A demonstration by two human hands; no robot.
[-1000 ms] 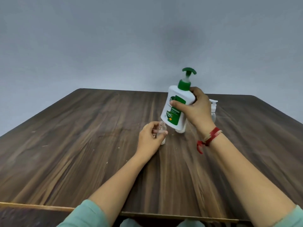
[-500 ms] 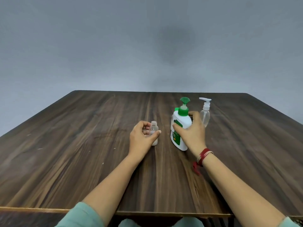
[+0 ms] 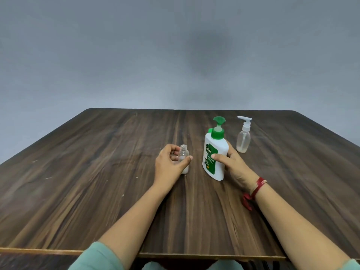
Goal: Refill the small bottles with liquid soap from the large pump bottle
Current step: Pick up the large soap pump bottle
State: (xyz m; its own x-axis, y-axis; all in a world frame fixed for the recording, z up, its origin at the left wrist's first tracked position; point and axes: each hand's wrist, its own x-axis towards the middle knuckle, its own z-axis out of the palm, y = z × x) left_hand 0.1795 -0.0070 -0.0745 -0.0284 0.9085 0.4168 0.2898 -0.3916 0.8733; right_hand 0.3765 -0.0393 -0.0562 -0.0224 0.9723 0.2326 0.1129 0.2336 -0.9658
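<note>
The large white pump bottle (image 3: 213, 152) with a green pump head and green label stands upright on the wooden table (image 3: 97, 172), right of centre. My right hand (image 3: 231, 162) grips its body, thumb across the label. To its left stands a small clear bottle (image 3: 184, 158) with no cap; it shows a little whitish content near its base. My left hand (image 3: 169, 164) curls round this bottle, thumb in front. A second small clear bottle (image 3: 243, 139) with a white pump top stands behind and to the right, untouched.
The dark wood table reaches to a plain grey wall behind. Its near edge (image 3: 194, 256) runs just in front of my body. A red thread is tied on my right wrist (image 3: 257, 188).
My right hand has brought the large pump bottle down from a raised, tilted position and set it upright on the table. My left hand has stayed on the small open bottle.
</note>
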